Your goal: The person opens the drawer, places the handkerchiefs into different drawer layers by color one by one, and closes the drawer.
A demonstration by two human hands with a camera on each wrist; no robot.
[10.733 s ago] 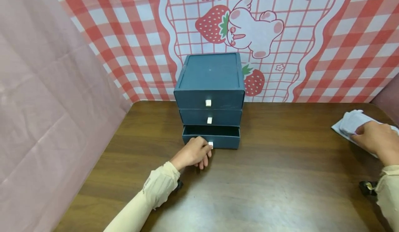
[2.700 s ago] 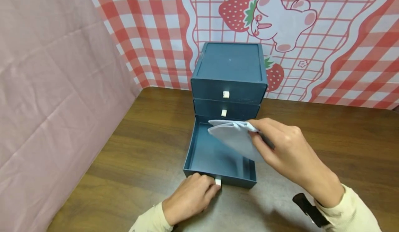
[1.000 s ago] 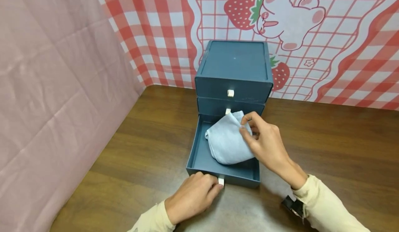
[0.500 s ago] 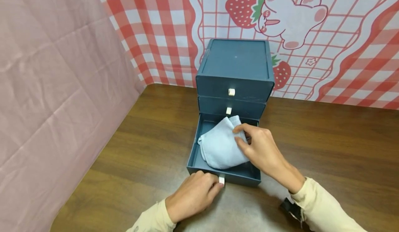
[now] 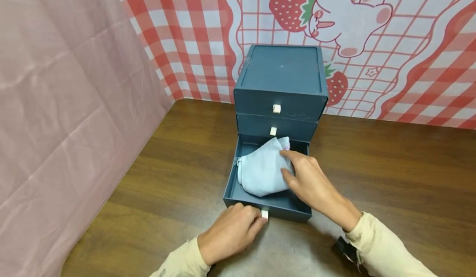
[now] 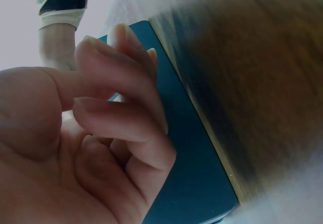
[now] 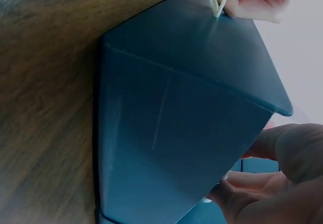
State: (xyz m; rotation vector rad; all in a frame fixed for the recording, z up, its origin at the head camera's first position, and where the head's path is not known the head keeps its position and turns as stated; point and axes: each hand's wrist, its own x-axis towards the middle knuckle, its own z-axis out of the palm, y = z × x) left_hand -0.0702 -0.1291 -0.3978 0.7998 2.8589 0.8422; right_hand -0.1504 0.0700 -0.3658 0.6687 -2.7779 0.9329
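A dark blue three-drawer box [image 5: 281, 72] stands against the back curtain, its bottom drawer [image 5: 230, 190] pulled far out. My left hand [image 5: 232, 231] is at the drawer front, fingers curled at the white pull tab [image 5: 265, 214]; the right wrist view shows the looped tab [image 7: 217, 2] beside its fingertips. Inside the drawer lies a folded light blue cloth [image 5: 262, 171]. My right hand [image 5: 314, 182] reaches over the drawer's right wall, index finger and thumb apart, touching the cloth's right part. In the right wrist view, the drawer wall [image 7: 171, 133] hides most of the cloth.
The upper two drawers [image 5: 277, 103] are closed, each with a white tab. A brown wooden table [image 5: 160, 165] carries the box. Behind hangs a red checked curtain [image 5: 197, 41]; at the left hangs a pink one [image 5: 93, 103]. A black wrist device [image 5: 346, 250] sits below the right sleeve.
The left hand has drawn the bottom drawer out further. The right hand has brought the cloth from the table's right side into the drawer, where it lies lower, and its fingers have straightened.
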